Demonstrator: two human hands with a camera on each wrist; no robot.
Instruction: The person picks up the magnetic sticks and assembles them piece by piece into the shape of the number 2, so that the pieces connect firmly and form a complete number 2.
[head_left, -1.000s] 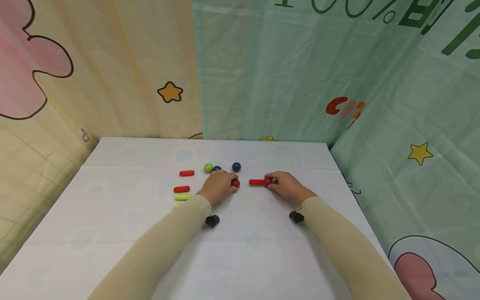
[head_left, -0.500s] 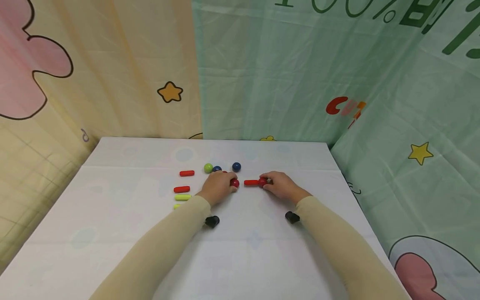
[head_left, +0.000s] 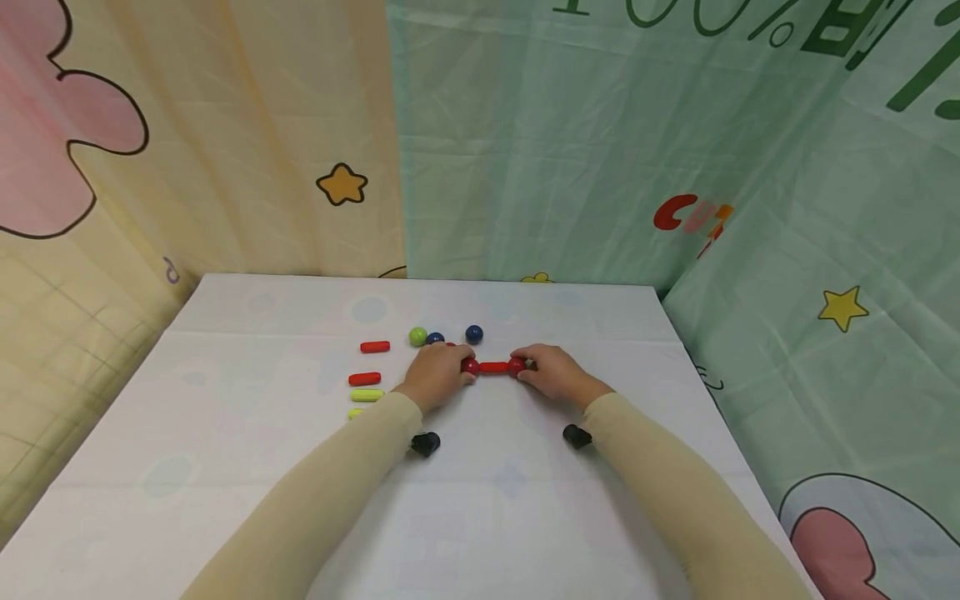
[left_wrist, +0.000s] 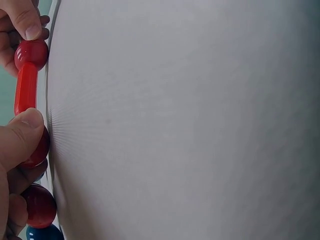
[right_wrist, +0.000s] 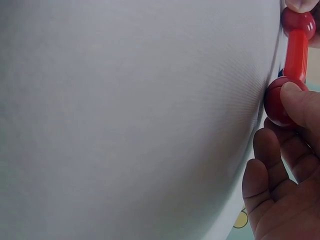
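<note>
Head view: left hand [head_left: 437, 375] and right hand [head_left: 557, 373] meet over the white table [head_left: 510, 517], a short red stick [head_left: 493, 367] lying lengthwise between them. Left red ball [head_left: 470, 367] at one end, right red ball [head_left: 516, 367] at the other; stick looks in touch with both.

Fingers: left thumb and fingers pinch the left ball. Right thumb presses the right ball against the fingers behind it; right wrist view shows the outer fingers loosely curled, apart from the ball.

Main risk, my judgement: a poor joint at the left ball. Left wrist view has the thumb across that end, so can't tell whether the stick sits in a hole or just butts against the ball. If the hole is turned off line, pushing likely skids the stick sideways or rolls the ball out of the pinch. Round glossy surfaces would make slipping easier. A tilted push could also loosen the right joint.

Second risk: knocking neighbours. Another red ball [left_wrist: 41, 206] sits right by the left fingers, contact unclear, with a blue ball [left_wrist: 45, 233] just beyond. A sudden slip of the left hand could set them rolling, maybe toward the green ball [head_left: 417, 337]. Loose red sticks [head_left: 364, 378] lie farther left, probably safe unless the sleeve [head_left: 322, 492] sweeps across.
</note>
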